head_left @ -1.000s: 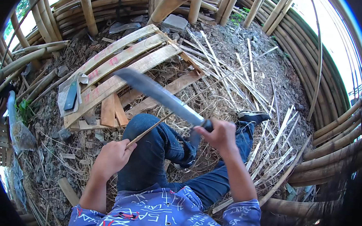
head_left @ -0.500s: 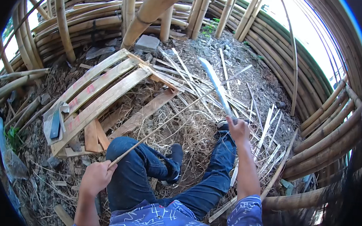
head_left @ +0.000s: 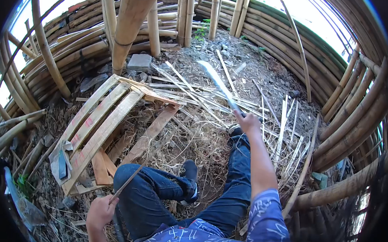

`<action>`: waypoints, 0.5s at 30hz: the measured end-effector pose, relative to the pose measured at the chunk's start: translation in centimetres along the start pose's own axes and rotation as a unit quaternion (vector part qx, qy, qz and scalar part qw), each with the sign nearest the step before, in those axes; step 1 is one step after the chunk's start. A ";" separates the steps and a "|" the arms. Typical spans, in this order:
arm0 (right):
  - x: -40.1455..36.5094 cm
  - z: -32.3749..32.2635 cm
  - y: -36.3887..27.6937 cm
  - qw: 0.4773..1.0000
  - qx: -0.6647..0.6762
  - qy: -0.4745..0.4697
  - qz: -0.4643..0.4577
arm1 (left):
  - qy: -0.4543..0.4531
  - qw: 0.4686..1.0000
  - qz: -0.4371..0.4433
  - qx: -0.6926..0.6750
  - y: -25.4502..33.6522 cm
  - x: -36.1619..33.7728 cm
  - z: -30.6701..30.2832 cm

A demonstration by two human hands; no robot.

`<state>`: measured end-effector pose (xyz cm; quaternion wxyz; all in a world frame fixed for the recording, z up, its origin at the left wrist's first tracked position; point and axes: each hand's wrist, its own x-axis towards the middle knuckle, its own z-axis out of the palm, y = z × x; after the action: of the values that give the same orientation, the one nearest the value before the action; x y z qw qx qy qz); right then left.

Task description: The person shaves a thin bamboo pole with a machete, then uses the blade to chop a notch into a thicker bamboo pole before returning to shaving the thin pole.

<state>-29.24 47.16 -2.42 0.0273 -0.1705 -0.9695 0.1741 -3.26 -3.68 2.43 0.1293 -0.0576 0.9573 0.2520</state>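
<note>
My right hand point(head_left: 249, 123) is wrapped round the dark handle of a machete point(head_left: 217, 84). Its long bright blade points forward and to the left, above the scattered strips. Low on the left, beside my bent knee, my left hand point(head_left: 101, 213) is closed on a thin bamboo strip point(head_left: 128, 183). The strip slants up past the knee, and only a short length of it shows. Blade and strip are well apart.
A slatted wooden pallet point(head_left: 101, 125) leans at the left, with a dark flat object in a torn wrapper point(head_left: 61, 160) on it. Split bamboo strips point(head_left: 285, 130) and shavings point(head_left: 210, 152) litter the ground. Bamboo poles point(head_left: 290, 47) are stacked around; a grey block point(head_left: 139, 62) lies behind.
My left hand has drawn down and back, and the strip that reached far across the blade now shows only a short length. The view has shifted; the machete stays in my right hand.
</note>
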 end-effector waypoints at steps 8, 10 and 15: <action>-1.6 2.7 3.7 0.998 -0.050 0.018 0.029 | 0.026 0.992 0.018 0.123 -2.0 1.1 0.5; -3.5 3.5 2.4 1.000 -0.022 -0.013 0.003 | 0.019 0.991 0.024 0.133 -2.1 1.2 0.5; -7.1 5.4 -1.0 0.995 -0.020 -0.043 -0.090 | 0.036 0.993 0.023 0.113 -2.0 0.7 0.1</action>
<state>-23.47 42.12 -7.06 -0.0018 -0.0751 -0.9844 0.1589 -3.55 -5.36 1.19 0.0949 -0.0299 0.9848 0.1424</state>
